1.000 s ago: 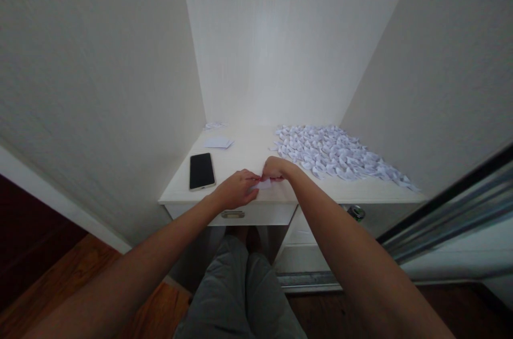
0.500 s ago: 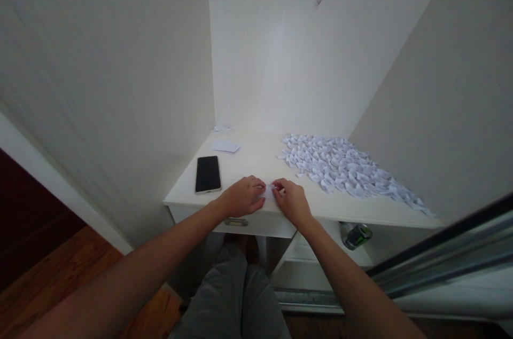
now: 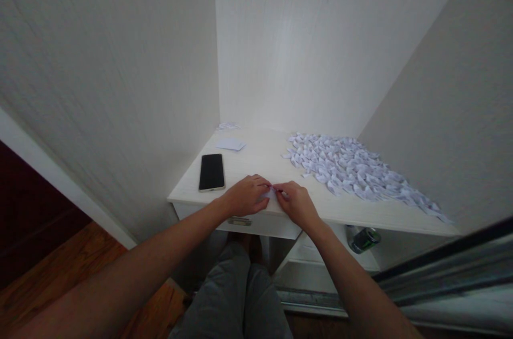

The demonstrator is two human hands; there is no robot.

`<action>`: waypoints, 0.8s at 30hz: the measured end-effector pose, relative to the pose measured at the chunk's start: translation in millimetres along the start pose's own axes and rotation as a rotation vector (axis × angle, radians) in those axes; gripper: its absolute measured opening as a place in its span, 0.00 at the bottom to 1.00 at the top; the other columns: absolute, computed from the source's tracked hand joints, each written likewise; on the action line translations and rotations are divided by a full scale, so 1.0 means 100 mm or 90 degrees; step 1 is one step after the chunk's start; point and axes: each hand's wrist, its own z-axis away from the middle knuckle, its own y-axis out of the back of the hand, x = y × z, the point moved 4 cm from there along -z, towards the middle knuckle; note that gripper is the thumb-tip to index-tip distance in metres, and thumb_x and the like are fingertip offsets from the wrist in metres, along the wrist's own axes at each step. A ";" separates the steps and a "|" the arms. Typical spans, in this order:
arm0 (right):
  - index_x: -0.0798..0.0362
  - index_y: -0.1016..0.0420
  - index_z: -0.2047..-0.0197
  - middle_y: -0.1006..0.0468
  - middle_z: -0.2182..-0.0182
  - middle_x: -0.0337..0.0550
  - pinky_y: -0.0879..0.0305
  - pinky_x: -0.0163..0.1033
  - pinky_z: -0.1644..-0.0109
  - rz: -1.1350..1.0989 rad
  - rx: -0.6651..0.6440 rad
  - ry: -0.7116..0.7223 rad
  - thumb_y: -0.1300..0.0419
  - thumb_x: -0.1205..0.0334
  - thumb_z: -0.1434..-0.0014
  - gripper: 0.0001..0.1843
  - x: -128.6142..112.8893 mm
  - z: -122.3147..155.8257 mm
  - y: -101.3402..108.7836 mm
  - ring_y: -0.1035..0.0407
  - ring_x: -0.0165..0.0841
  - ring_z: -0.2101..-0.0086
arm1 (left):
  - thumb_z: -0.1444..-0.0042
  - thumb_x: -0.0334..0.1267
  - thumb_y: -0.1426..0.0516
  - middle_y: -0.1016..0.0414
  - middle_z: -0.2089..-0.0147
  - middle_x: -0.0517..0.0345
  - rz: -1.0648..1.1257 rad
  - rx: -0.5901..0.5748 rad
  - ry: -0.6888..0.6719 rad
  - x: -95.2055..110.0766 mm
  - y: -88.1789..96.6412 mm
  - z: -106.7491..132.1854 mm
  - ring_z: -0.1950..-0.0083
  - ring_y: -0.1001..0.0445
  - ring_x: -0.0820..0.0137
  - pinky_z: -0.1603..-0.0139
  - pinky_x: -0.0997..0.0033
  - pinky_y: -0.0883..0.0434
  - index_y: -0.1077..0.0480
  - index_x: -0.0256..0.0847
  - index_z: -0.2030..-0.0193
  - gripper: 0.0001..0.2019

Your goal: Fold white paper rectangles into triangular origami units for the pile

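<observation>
My left hand (image 3: 245, 196) and my right hand (image 3: 295, 203) meet near the front edge of a white desk (image 3: 256, 160). Both pinch a small white piece of paper (image 3: 269, 194) between their fingertips and press it against the desk top. The fingers of each hand are curled and closed on the paper, which is mostly hidden between them. A large heap of small folded white paper pieces (image 3: 352, 168) covers the desk to the right of my hands.
A black phone (image 3: 211, 172) lies face up at the desk's left. Behind it are a flat white paper sheet (image 3: 230, 143) and a few paper bits (image 3: 226, 126). A drawer handle (image 3: 239, 221) and a green can (image 3: 363, 238) sit below. Walls close in on three sides.
My right hand has turned from raised, with the wrist above the paper, to palm-down on the desk beside my left hand. The paper stays pinched between both hands. The camera has shifted slightly.
</observation>
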 end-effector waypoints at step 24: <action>0.51 0.14 0.56 0.13 0.54 0.44 0.29 0.44 0.45 0.003 -0.037 -0.008 0.39 0.71 0.39 0.14 -0.14 -0.05 -0.04 0.22 0.41 0.54 | 0.35 0.35 0.46 0.19 0.51 0.45 -0.054 0.016 -0.030 -0.01 -0.04 0.04 0.49 0.22 0.60 0.46 0.56 0.26 0.22 0.39 0.48 0.14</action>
